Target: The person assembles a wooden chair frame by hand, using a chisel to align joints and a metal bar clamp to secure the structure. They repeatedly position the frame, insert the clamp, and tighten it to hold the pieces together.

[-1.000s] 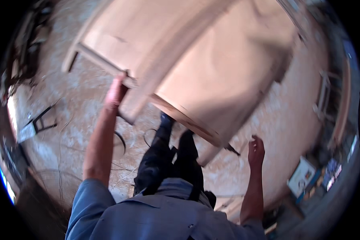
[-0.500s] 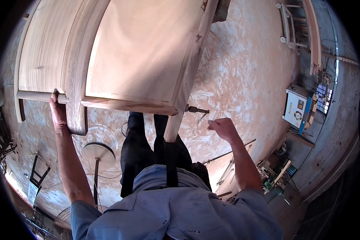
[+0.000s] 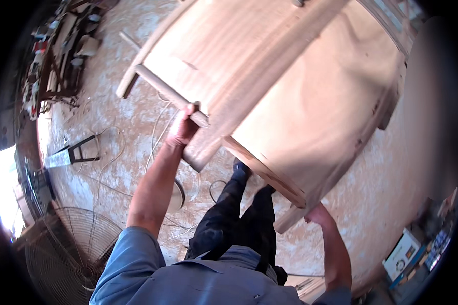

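A pale wooden framed panel (image 3: 310, 107), with two broad boards set between thicker rails, lies tilted across the view. My left hand (image 3: 184, 126) is closed around its lower rail, beside the middle post (image 3: 201, 150), with the thumb over the top. My right hand (image 3: 319, 214) is at the lower right corner, closed against the outer edge of the side post (image 3: 294, 216). Its fingertips are partly hidden by the wood. The panel is slightly smeared by motion.
A large wire-caged fan (image 3: 81, 254) stands at the lower left, with a small dark-legged stool (image 3: 76, 152) beyond it. Cables (image 3: 155, 132) run over the blotchy floor. A cluttered rack (image 3: 61, 56) is at the far left; a white-and-blue machine (image 3: 404, 256) stands at the lower right.
The panel has turned clockwise in view and its near end has shifted right. My right hand has come from beside the panel onto its corner. My left hand keeps its hold on the rail.
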A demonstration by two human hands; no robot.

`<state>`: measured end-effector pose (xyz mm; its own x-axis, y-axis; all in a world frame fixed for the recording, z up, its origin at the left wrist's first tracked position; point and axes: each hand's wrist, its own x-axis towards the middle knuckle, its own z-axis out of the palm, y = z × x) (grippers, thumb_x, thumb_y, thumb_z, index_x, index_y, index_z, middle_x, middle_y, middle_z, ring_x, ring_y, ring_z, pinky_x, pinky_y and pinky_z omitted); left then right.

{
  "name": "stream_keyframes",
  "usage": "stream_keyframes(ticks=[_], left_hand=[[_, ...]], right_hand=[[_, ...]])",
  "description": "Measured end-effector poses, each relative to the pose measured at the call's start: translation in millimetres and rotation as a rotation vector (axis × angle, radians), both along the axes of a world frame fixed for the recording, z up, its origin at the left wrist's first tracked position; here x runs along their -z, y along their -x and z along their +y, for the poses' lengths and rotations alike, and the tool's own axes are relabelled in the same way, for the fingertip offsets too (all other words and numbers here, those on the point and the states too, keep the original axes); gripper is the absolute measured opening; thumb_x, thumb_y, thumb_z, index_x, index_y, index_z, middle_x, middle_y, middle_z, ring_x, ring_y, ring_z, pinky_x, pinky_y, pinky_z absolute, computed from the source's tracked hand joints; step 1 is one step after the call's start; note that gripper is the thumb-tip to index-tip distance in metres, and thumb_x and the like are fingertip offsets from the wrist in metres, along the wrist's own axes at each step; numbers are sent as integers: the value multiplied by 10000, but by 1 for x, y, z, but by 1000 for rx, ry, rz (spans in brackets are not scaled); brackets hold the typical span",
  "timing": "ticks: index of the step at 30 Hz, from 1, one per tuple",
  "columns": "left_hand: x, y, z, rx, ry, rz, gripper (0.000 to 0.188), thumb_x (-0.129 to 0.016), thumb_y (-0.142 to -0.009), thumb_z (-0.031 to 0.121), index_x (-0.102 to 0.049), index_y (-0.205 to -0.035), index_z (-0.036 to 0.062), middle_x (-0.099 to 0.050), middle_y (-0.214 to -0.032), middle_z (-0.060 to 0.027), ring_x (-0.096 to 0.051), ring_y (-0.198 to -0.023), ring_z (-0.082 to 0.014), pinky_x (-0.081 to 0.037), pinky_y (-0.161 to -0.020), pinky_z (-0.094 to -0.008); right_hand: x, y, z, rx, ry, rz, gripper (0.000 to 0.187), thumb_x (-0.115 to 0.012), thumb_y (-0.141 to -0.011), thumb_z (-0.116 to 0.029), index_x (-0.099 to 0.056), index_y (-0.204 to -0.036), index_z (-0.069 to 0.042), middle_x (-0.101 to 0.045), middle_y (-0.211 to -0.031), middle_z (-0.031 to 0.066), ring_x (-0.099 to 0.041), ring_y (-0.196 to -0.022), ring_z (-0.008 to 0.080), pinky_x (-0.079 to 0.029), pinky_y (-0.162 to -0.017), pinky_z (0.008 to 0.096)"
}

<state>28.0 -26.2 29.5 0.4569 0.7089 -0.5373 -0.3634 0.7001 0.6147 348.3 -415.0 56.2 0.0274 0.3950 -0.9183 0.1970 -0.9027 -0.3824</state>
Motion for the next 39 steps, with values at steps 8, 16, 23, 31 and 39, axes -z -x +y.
stream_keyframes(ticks=[8, 16, 23, 31, 39], left_hand=[[11, 8, -3, 4, 198, -202, 561, -781, -700, 466, -561, -1099, 138, -626, -1019, -92, -590, -983, -286, -482, -873, -430], [12, 20, -6, 30, 157, -223, 425, -723, -795, 379, -570, -1101, 128, -631, -1012, -86, -587, -982, -266, -461, -894, -420], [2, -1, -17, 34, 52, 198, 429, -634, -845, 388, -575, -1150, 92, -602, -1051, -73, -574, -946, -222, -459, -876, -392], [47, 46, 19, 145, -72, 193, 577, -607, -841, 505, -519, -1239, 98, -552, -1178, -49, -516, -1105, -209, -411, -976, -389], [41, 47, 37, 177, -41, 298, 545, -626, -824, 494, -517, -1207, 121, -573, -1138, -63, -546, -1060, -225, -439, -944, -398]], right_hand=[[34, 11, -22, -18, -380, -37, 458, -639, -846, -142, -485, -1264, -38, -565, -1212, 112, -560, -1062, 200, -455, -897, 354], [31, 17, -23, -248, -652, -687, 363, -679, -766, -245, -635, -1089, -86, -668, -918, 179, -626, -882, 399, -510, -747, 442], [9, 35, -30, -149, -560, -700, 400, -667, -784, -254, -606, -1124, -52, -660, -1001, 182, -625, -958, 372, -510, -780, 424], [13, 13, -20, -199, -442, -550, 293, -662, -757, -185, -633, -1039, -112, -641, -1040, 120, -624, -920, 327, -524, -769, 406], [-20, 25, -5, -153, -414, -586, 303, -680, -735, -237, -641, -1016, -131, -625, -1035, 78, -632, -825, 324, -523, -684, 432]])
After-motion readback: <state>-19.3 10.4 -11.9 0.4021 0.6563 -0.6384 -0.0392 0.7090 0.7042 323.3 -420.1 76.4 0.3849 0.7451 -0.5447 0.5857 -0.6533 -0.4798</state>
